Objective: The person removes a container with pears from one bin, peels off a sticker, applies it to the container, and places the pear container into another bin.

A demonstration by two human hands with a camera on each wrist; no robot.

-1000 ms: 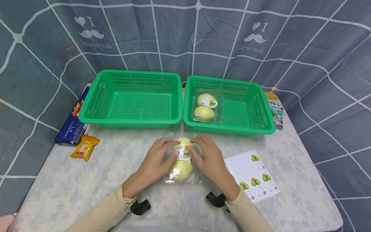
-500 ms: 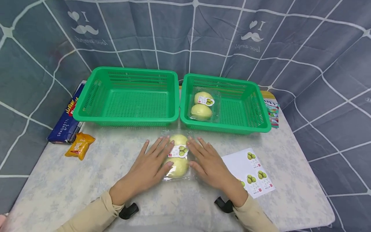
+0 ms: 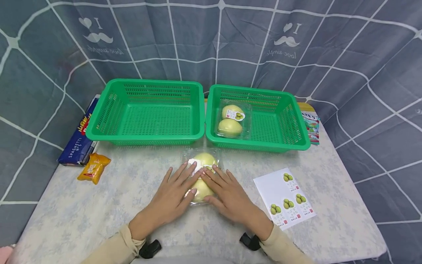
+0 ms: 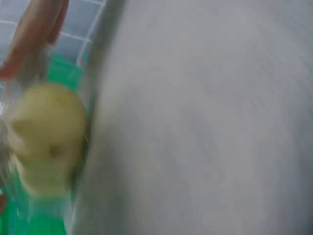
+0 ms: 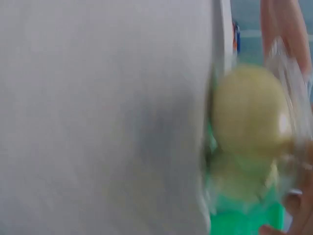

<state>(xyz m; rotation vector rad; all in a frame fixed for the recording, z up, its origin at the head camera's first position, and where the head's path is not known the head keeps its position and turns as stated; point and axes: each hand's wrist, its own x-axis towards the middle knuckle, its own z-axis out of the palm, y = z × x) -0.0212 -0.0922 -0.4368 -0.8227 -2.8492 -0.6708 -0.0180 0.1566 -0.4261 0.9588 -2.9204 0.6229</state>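
Note:
A clear plastic box (image 3: pixel 217 153) with two pale yellow fruits (image 3: pixel 204 158) in it lies on the table, in front of the two baskets. My left hand (image 3: pixel 169 198) rests on its left side and my right hand (image 3: pixel 230 200) on its right, fingers straight and fingertips meeting over the middle. The fingers partly cover a white label on the lid. In the left wrist view a blurred fruit (image 4: pixel 49 142) shows through the plastic, below some fingers (image 4: pixel 36 36). The right wrist view has a fruit (image 5: pixel 252 110) beside the other side of the table surface.
Two green baskets (image 3: pixel 148 138) stand at the back; the right basket (image 3: pixel 257 146) holds a similar labelled fruit box (image 3: pixel 247 126). A sticker sheet (image 3: pixel 268 183) lies at right. A spaghetti box (image 3: pixel 74 150) and orange packet (image 3: pixel 94 168) sit at left, a small bag (image 3: pixel 313 130) behind right.
One second ago bent fingertips were at the label. The fingers then straightened and spread along the box's sides, and now both hands have come together over its middle, covering part of the label.

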